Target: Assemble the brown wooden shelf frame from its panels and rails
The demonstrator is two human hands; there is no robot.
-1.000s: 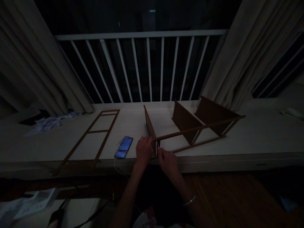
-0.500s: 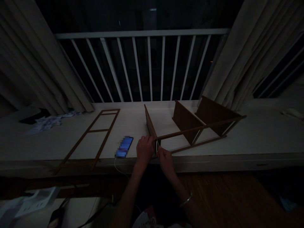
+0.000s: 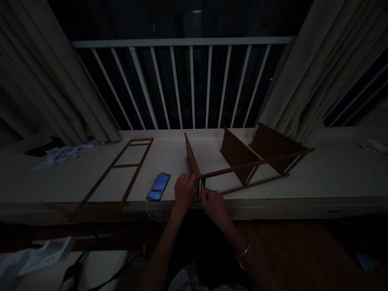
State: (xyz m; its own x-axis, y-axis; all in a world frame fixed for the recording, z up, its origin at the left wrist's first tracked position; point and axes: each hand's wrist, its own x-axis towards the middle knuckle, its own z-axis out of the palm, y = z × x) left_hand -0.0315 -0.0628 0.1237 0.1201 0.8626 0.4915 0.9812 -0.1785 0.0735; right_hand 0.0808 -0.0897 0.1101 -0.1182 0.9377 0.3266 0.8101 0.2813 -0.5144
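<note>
A partly built brown wooden shelf [image 3: 242, 159] lies on its side on a pale window ledge [image 3: 327, 178]. My left hand [image 3: 184, 190] is closed around the near corner of its left panel [image 3: 190, 157], where a thin rail meets it. My right hand [image 3: 214, 202], with a bracelet on the wrist, pinches a small pale tool or fastener at that same corner; the room is too dark to name it. A lit phone [image 3: 158, 187] with a cable lies just left of my left hand.
A flat wooden ladder-like frame [image 3: 117, 171] lies on the ledge to the left. Crumpled papers [image 3: 63, 155] sit at the far left. White railing bars [image 3: 190, 81] and curtains stand behind. A paper sheet [image 3: 45, 252] and cables lie on the floor below.
My right hand shifted slightly at the shelf corner, drawing back a little from half a second ago. My left hand and the shelf stayed put.
</note>
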